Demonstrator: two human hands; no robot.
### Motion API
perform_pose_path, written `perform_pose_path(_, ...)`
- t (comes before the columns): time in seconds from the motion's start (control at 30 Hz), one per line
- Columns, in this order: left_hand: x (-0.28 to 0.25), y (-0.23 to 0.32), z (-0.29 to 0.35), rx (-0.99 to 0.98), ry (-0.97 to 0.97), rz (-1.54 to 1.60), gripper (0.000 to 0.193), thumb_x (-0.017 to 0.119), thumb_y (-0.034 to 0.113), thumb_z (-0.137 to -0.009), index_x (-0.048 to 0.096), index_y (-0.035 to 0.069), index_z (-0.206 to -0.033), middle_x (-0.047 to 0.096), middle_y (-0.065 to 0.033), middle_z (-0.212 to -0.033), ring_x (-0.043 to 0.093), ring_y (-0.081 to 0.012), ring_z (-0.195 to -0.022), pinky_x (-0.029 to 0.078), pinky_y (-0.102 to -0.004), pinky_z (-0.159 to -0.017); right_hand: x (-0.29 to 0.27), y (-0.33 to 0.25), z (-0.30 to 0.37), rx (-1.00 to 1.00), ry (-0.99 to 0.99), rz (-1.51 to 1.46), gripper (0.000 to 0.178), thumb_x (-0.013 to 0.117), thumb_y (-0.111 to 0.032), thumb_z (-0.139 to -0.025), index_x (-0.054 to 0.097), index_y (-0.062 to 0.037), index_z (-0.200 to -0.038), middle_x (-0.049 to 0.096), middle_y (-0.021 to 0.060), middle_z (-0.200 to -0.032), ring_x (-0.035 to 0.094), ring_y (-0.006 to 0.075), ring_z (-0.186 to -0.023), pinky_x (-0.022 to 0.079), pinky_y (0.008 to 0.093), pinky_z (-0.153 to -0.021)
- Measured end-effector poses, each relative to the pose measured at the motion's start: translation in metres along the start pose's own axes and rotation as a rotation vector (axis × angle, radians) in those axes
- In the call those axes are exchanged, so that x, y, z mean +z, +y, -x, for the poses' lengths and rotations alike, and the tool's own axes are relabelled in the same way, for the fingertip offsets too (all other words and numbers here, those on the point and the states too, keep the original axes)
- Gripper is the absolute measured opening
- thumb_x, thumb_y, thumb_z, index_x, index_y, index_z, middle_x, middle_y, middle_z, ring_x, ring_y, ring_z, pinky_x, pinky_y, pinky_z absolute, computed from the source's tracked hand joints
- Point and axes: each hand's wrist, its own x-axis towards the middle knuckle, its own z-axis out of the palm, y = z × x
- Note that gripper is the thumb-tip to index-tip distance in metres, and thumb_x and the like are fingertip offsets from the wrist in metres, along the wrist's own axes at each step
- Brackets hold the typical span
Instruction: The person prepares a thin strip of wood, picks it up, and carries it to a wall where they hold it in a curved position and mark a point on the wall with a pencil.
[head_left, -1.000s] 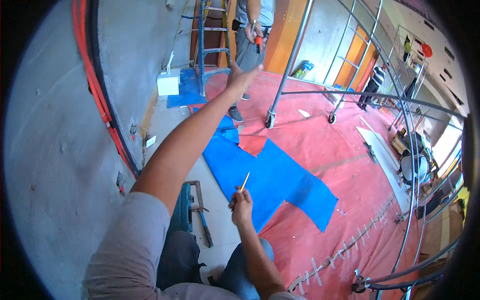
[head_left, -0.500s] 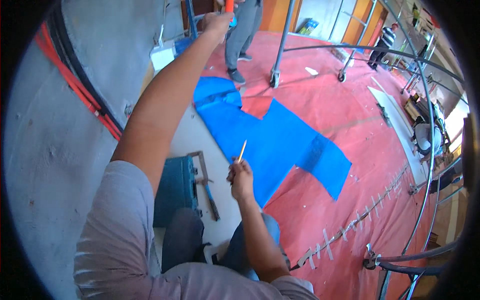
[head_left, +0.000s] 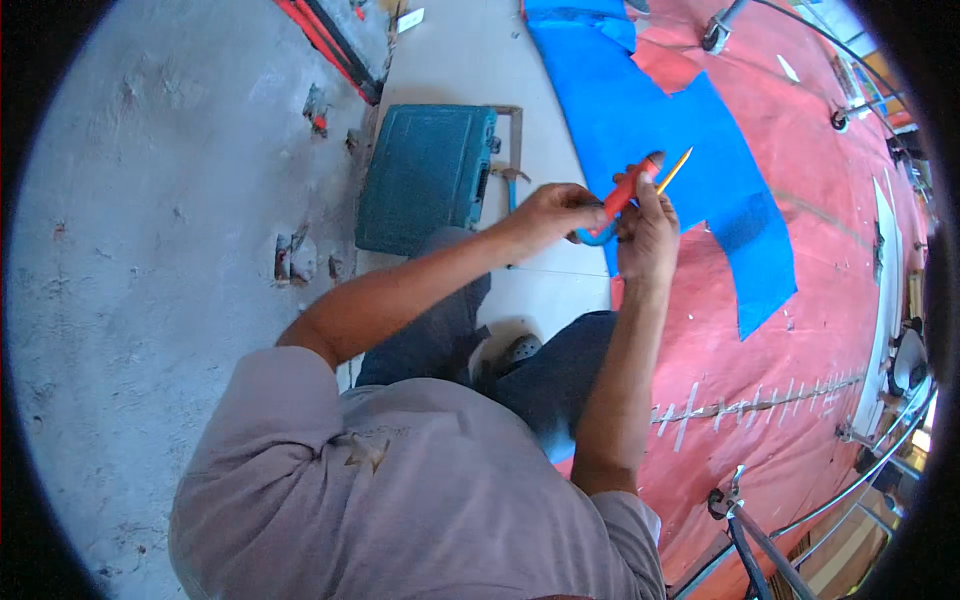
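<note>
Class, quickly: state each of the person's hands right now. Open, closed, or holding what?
Left hand: closed, fingers on the lower end of the red tool.
Right hand: closed, holding the pencil and the red tool.

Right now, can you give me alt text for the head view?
A person's left hand and right hand hold a red tool between them, with a yellow pencil also in the right hand. To their left, a teal case and a hammer lie on a pale floor, near a blue sheet.
</note>
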Motion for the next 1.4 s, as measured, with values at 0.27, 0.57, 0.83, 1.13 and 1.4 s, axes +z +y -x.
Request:
perform_pose_path(0.27,-0.083,-0.106,-0.022,0.269,-0.059,-1.064,0.035,0.056,0.033,-0.097,0.067,0.003,-0.11,0.067,-0.0163,-0.108,0.062,-0.0313,-0.102,0.049,-0.0425,-0.089,-0.041,-0.003,0.038,-0.076,0.214,0.294,0.036,0.065,-0.034,-0.095,0.065,0.0005,-0.105,0.068,0.0073,-0.085,0.044,0.0039,-0.051,0.031,0.0206,-0.045)
perform_pose_path(0.57,-0.158,-0.187,0.047,-0.029,-0.515,-2.005,0.048,0.075,0.037,-0.075,0.07,0.011,-0.115,0.055,-0.0143,-0.135,0.033,-0.0358,-0.142,0.022,-0.0518,-0.118,-0.062,-0.012,0.059,-0.044,0.261,0.301,0.037,0.067,-0.033,-0.095,0.064,0.0001,-0.109,0.068,0.0069,-0.086,0.043,0.0013,-0.053,0.03,0.0192,-0.045)
perform_pose_path(0.83,-0.194,-0.038,0.17,0.075,0.024,-1.629,0.039,0.073,0.023,-0.078,0.065,0.005,-0.113,0.043,-0.0192,-0.146,0.024,-0.0356,-0.147,0.024,-0.0543,-0.118,-0.066,-0.008,0.033,-0.06,0.205,0.287,0.042,0.067,-0.036,-0.094,0.063,0.0014,-0.114,0.057,-0.0019,-0.078,0.04,0.0015,-0.056,0.03,0.0201,-0.047)
perform_pose_path(1.13,-0.278,-0.031,0.241,0.215,0.956,-1.302,0.053,0.063,0.006,-0.085,0.052,0.007,-0.137,0.045,-0.0202,-0.142,0.038,-0.0405,-0.136,0.033,-0.0491,-0.113,-0.022,0.038,-0.014,-0.002,0.061,0.45,0.032,0.068,-0.036,-0.093,0.064,-0.0051,-0.097,0.036,-0.008,-0.059,0.032,0.0024,-0.046,0.025,0.0224,-0.042)
perform_pose_path(1.4,-0.274,-0.01,0.243,-0.198,1.088,-1.947,0.042,0.054,0.011,-0.09,0.056,0.004,-0.131,0.053,-0.018,-0.123,0.051,-0.0342,-0.111,0.039,-0.0499,-0.099,0.022,0.087,-0.038,0.116,-0.092,0.707,0.029,0.069,-0.032,-0.092,0.061,-0.0067,-0.082,0.047,-0.0037,-0.063,0.039,0.0048,-0.053,0.031,0.0255,-0.046)
